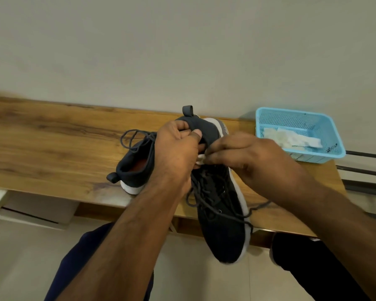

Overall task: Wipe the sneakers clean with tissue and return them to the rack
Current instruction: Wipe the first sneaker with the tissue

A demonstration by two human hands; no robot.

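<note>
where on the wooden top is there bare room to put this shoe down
The widest bare patch of the wooden top runs left of the second sneaker, out to the frame's left edge. A narrow strip lies in front of the blue basket. The middle is crowded with both hands, the held sneaker and laces.

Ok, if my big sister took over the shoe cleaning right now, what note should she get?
Left hand grips the heel collar of the held sneaker, toe pointing at you.
Right hand pinches a white tissue against its opening.
Second sneaker sits on the wooden bench.
More tissue lies in the blue basket.
Done: can't tell how much is wiped.
Left: finish wiping both, then rack them.
</note>
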